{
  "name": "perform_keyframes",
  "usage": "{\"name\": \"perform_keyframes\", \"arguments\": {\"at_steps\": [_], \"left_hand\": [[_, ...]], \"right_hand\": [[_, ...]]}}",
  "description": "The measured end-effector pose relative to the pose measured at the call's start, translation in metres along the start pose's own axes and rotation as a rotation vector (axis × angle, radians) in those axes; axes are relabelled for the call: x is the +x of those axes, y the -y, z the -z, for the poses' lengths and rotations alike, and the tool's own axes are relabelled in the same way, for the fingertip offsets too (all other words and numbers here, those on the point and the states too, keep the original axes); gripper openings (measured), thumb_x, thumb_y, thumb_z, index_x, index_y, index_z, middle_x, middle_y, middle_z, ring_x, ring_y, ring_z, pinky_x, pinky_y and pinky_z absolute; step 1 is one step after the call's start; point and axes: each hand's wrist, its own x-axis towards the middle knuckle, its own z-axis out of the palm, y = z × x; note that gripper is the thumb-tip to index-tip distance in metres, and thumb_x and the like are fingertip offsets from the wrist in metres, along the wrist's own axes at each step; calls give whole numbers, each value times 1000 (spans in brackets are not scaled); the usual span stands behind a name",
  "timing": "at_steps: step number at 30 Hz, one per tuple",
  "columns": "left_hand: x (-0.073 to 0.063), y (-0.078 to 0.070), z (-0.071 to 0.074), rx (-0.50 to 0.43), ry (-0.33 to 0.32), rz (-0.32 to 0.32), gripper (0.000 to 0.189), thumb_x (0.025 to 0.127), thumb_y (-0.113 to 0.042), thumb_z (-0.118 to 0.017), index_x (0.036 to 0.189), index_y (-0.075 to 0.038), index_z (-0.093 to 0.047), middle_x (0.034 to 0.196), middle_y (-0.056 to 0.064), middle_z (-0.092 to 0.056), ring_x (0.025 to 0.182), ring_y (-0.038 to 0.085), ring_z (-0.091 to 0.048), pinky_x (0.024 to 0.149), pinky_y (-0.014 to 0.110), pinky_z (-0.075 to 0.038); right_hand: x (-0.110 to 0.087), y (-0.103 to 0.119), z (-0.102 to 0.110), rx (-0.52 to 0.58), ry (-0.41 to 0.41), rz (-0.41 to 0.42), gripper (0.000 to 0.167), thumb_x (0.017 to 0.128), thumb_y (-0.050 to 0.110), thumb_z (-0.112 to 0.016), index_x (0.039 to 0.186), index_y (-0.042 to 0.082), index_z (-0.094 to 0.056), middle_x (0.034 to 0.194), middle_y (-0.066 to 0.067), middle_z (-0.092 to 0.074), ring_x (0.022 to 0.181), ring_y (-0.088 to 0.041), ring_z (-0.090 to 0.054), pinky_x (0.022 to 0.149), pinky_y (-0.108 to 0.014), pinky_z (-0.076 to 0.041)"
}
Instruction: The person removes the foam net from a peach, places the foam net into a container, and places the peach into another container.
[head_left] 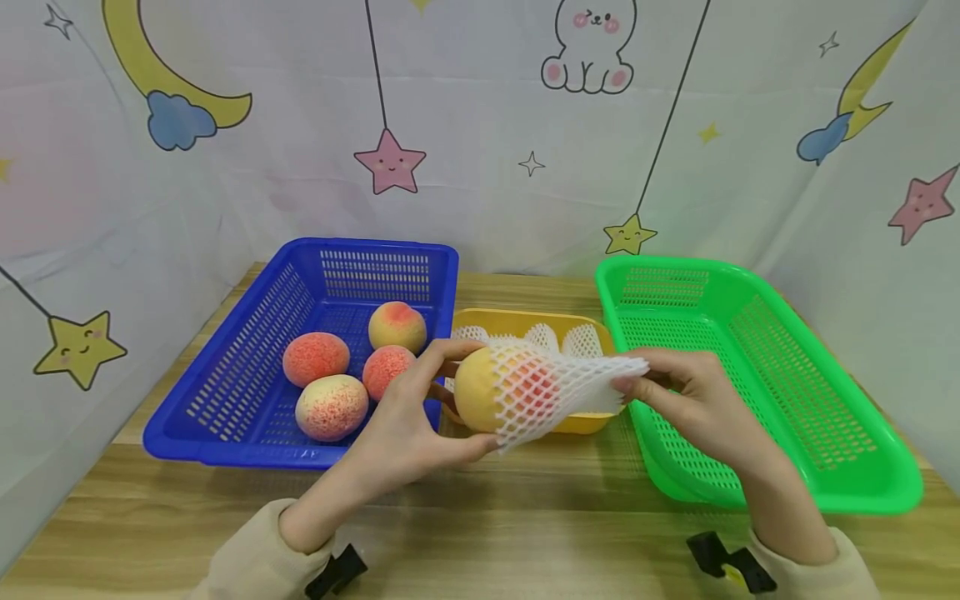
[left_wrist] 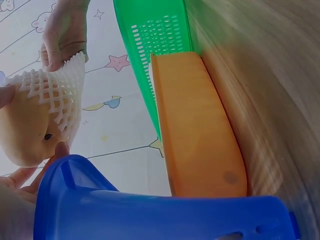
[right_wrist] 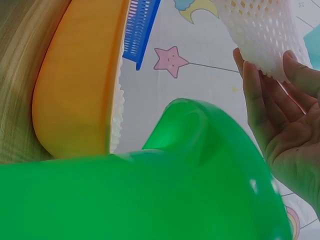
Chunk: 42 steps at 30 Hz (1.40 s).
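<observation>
A yellow and red peach point(head_left: 476, 390) is held up over the table, partly inside a white foam net sleeve point(head_left: 558, 385). My left hand point(head_left: 405, 425) grips the peach from the left, with the thumb below and the fingers over and behind it. The right hand point(head_left: 690, 400) pinches the narrow, gathered end of the sleeve between thumb and fingers. In the left wrist view the net point(left_wrist: 55, 95) covers one end of the peach point(left_wrist: 27, 132), and its other end is bare. The right wrist view has the sleeve's end point(right_wrist: 270, 45) at the right hand's fingertips.
A blue basket point(head_left: 217, 367) on the left holds several peaches point(head_left: 332, 407). Behind the hands, a yellow-orange container point(head_left: 517, 318) holds more foam net sleeves point(head_left: 583, 340). On the right stands a green basket point(head_left: 825, 400). A patterned cloth point(head_left: 480, 225) hangs behind the wooden table point(head_left: 525, 517).
</observation>
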Motion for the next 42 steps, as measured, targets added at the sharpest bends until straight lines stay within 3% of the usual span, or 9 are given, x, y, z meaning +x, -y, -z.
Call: {"name": "perform_keyframes", "arguments": {"at_steps": [11,24,33,38,42], "left_hand": [[1,-1,0,-7,-20,9,79,65,-18,-88,133,-21,-46,121,-4,-60,99,11,-60,75,29,-52],[0,-2,2,-34,-36,44,80,67,-15,-87,134,-19,-44,124,-2,-59,102,12,-62,75,29,-54],[0,-3,5,11,-55,66,80,66,-17,-87,134,-20,-44,127,-6,-57,100,10,-59,76,28,-52],[0,-2,5,8,-57,68,80,66,-17,-87,133,-19,-44,128,-5,-56,101,11,-60,77,27,-52],[1,-2,5,13,-57,80,79,66,-17,-87,132,-19,-44,128,-4,-57,102,11,-60,77,27,-53]], "right_hand": [[-1,-1,7,-13,-11,12,25,83,-11,-63,104,3,-70,100,20,-69,77,-3,-66,64,-21,-55],[-3,-2,14,-42,-32,23,27,83,-12,-63,104,3,-71,102,20,-69,82,-1,-65,68,-17,-53],[-4,1,16,-89,-86,-36,32,83,-10,-65,109,6,-71,104,16,-71,88,0,-66,75,-13,-51],[-3,1,16,-79,-108,-65,39,84,-10,-64,119,6,-65,106,13,-69,86,-4,-67,69,-17,-53],[-3,1,16,-64,-120,-103,34,85,-10,-63,116,3,-60,101,13,-69,84,-5,-68,68,-18,-54]]}}
